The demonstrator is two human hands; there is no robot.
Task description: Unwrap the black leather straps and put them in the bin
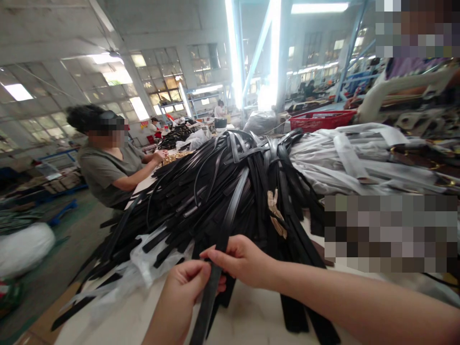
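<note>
A long black strap (235,206) runs from the heap down toward me, its upper stretch glossy. My right hand (241,261) pinches it from the right, thumb on top and fingers curled beneath. Just below and to the left, my left hand (187,287) grips the same strap, thumb against its edge. The two hands nearly touch. Beyond them spreads a large heap of black straps (187,191), bunched at the top and fanning toward the near edge. A crumpled tan scrap (276,213) lies on the heap.
Clear plastic film (143,263) lies at the left on the pale table (247,316). White-wrapped straps (345,153) are piled at the right, with a red basket (319,120) behind them. A co-worker (108,158) stands at the left edge, hands over gold-coloured pieces (178,156).
</note>
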